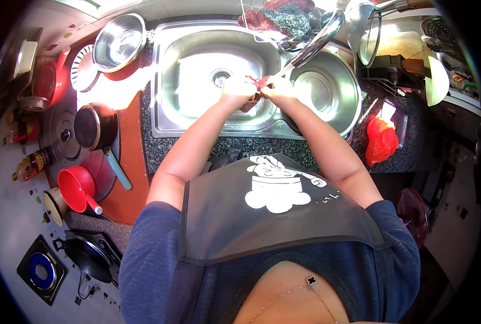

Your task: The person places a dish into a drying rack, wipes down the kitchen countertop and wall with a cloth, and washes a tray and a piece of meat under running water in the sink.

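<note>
Over the right part of the steel sink basin, my left hand and my right hand meet with fingers closed. Between them is a small reddish-brown piece, mostly hidden by the fingers; I cannot make out what it is. A metal faucet slants down from the upper right, its tip close above my right hand. Just right of that hand, a large round steel pot or bowl sits beside the basin. The sink drain shows left of my hands.
Left of the sink stand a steel bowl, a dark saucepan with a blue handle, and a red dipper. On the right lie a red plastic bag and a rack holding a cleaver. A mesh scrubber hangs behind.
</note>
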Demonstrator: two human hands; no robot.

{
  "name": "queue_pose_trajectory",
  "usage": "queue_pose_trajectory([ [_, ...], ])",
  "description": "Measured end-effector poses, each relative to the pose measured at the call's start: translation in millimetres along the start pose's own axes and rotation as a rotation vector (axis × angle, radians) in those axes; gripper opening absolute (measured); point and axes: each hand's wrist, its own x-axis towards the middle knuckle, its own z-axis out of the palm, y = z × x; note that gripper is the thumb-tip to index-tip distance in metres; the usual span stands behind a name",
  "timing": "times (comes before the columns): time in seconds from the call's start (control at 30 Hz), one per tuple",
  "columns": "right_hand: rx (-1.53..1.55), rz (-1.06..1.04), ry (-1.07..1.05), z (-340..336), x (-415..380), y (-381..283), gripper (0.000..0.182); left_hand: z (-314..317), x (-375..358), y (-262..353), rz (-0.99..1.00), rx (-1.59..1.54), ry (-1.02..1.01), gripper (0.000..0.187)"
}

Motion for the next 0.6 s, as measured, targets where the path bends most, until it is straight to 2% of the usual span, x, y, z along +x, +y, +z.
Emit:
queue_pose_trajectory([
  [0.03,-0.116,-0.059,0.013,2.9,3.1,2.9,0.033,3.1,0.3,-0.5,0.000,-0.001,0.001,0.027],
  [0.07,-0.233,-0.118,0.026,4.5,5.7,6.2,0.032,6.7,0.6,-1.0,0.108,0.220,0.030,0.025],
  [0.1,-0.235,-0.118,0.026,3.6,5.4,10.7,0.032,9.1,0.4,-1.7,0.215,0.441,0.059,0.023],
  [0.13,-0.232,-0.050,0.047,-1.1,-4.6,-8.3,0.029,9.9,-6.2,6.6,0.216,0.440,0.061,0.023],
  [0.2,-0.232,0.017,0.068,1.9,-10.6,-17.3,0.026,10.6,-23.9,30.9,-0.014,-0.090,0.136,0.019],
  [0.27,0.587,0.084,0.102,13.8,-12.4,-9.6,0.015,16.2,-15.7,9.4,0.049,-0.184,0.194,0.018],
  [0.3,0.587,0.086,0.101,17.2,-14.2,-8.9,0.015,18.5,-11.2,-3.5,0.112,-0.277,0.252,0.017],
  [0.37,0.764,0.140,0.146,22.4,-19.7,-13.7,0.016,18.3,-14.6,-1.7,0.101,-0.273,0.246,0.016],
  [0.47,0.694,0.021,0.112,25.0,-7.8,9.8,0.024,13.6,-12.9,-6.1,0.068,-0.263,0.220,0.013],
  [0.6,0.589,0.017,0.008,7.4,-5.5,4.3,0.024,11.4,-15.9,-1.0,-0.016,-0.178,0.186,0.012],
])
